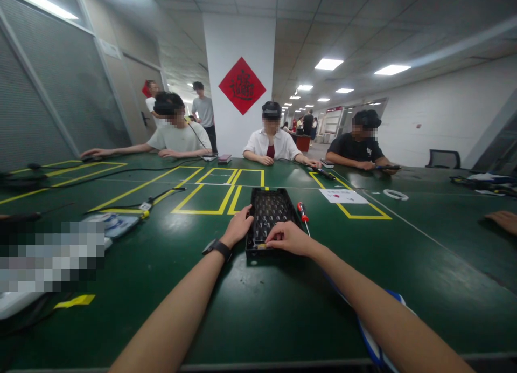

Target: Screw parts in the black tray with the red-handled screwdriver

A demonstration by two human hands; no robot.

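A black rectangular tray [249,243] lies on the green table in front of me, with several small shiny metal pieces in rows inside. My left hand [239,226] grips its left wall, fingers curled against the edge. Over the tray's near end, my right hand [288,238] is closed in a pinch. Its fingertips touch the spot beside a small yellowish piece [262,246] in the near compartment; what lies between them is too small to make out. Just right of the tray rests a red-handled screwdriver [302,211].
Yellow tape outlines [202,212] mark the green table [161,287]. A paper sheet [343,196] and a white ring [396,194] lie to the right. Cables [149,200] and a plastic bag [115,225] are on the left. Several people sit across the table.
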